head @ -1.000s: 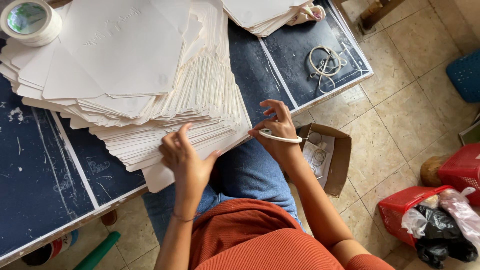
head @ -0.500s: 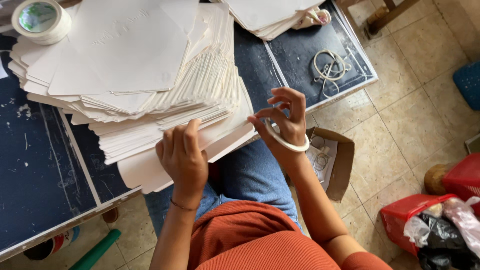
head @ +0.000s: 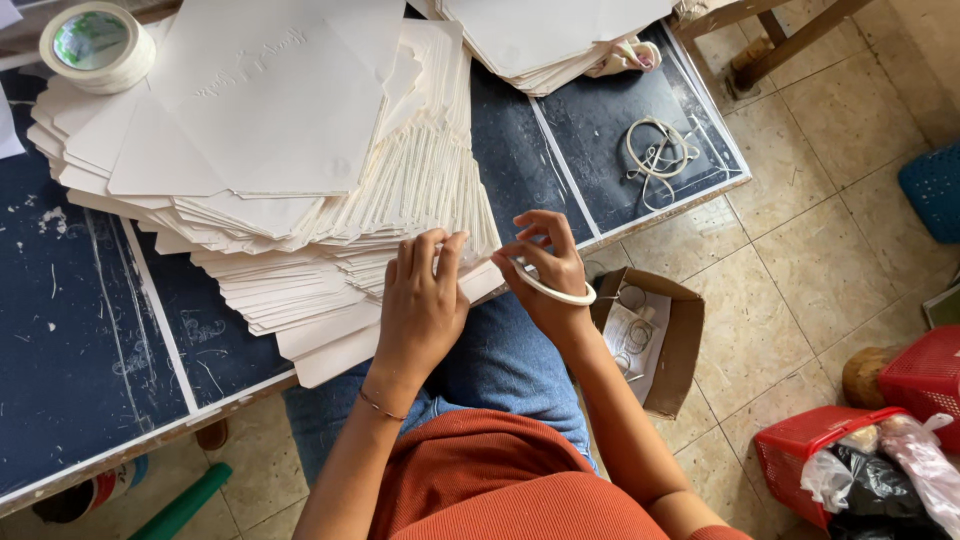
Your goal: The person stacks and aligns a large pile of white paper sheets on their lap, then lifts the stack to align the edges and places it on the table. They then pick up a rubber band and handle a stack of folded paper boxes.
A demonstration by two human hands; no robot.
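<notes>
The left hand [head: 420, 305] has moved up and now lies flat with its fingers on the edge of the big pile of white paper sheets [head: 280, 180], pinching a few. The right hand [head: 545, 265] has lifted and is curled, with a white rubber band [head: 556, 293] stretched round it. So a small bunch looks ready to be tied. The pile is fanned out and messy on the dark blue table [head: 90, 350]. A tape roll [head: 95, 45] sits far off.

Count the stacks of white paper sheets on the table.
2: the big fanned stack under both hands, and a smaller stack at the table's far edge, cut off by the frame.
</notes>
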